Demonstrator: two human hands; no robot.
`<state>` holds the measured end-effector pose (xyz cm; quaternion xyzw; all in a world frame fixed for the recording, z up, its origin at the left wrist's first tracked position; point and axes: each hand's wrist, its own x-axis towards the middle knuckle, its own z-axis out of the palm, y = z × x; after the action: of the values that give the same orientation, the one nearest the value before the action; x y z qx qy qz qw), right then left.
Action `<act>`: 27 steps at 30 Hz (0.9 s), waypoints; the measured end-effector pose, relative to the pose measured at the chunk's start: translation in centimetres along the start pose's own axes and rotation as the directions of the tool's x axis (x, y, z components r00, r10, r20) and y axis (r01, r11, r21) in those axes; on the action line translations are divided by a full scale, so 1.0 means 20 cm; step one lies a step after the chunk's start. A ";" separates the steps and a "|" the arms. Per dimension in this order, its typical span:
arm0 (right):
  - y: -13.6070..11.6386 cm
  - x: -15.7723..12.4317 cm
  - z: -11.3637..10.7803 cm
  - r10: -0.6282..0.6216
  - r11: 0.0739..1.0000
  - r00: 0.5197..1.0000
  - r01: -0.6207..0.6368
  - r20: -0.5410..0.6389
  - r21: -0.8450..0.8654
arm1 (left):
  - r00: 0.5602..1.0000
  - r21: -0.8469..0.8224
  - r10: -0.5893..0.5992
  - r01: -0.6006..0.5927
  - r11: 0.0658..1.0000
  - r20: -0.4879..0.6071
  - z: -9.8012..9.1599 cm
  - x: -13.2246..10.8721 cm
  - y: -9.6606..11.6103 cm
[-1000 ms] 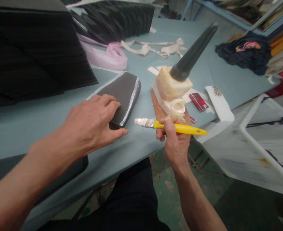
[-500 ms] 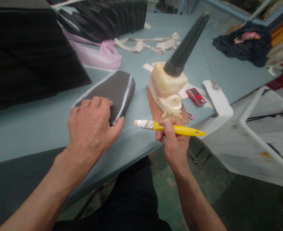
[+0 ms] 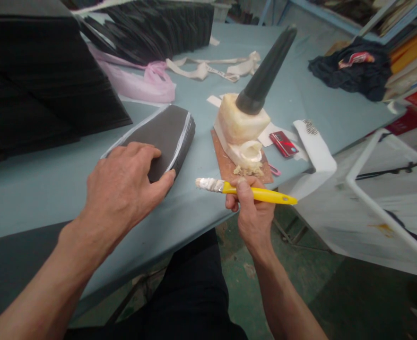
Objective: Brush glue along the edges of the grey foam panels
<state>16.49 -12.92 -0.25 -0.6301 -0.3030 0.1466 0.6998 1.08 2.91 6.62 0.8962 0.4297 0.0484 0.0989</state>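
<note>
Head view: left hand (image 3: 121, 189) has shifted on dark sheet stack (image 3: 162, 141), fingers spread wide across top, thumb come in against white-coated edge. Right hand (image 3: 253, 217) pinches yellow-handled spreader (image 3: 258, 194), white-coated tip out, near brown board (image 3: 221, 156) under pale block (image 3: 242, 120).

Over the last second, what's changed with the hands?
The left hand has shifted onto the dark stack, its thumb moving up from the table to the stack's near edge. Nothing was taken or let go. The right hand keeps hold of the yellow-handled brush, and the pale block stays on its board.
</note>
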 end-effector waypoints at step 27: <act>-0.04 -0.12 0.01 -0.307 0.942 0.938 0.324 0.162 -0.086 | 0.997 -0.055 0.018 -0.022 0.998 -0.077 -0.07 0.02 -0.16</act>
<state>14.39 -14.27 0.00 -0.5989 -0.4585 0.0611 0.6537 -1.28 5.29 7.25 0.8949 0.4226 0.0955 0.1071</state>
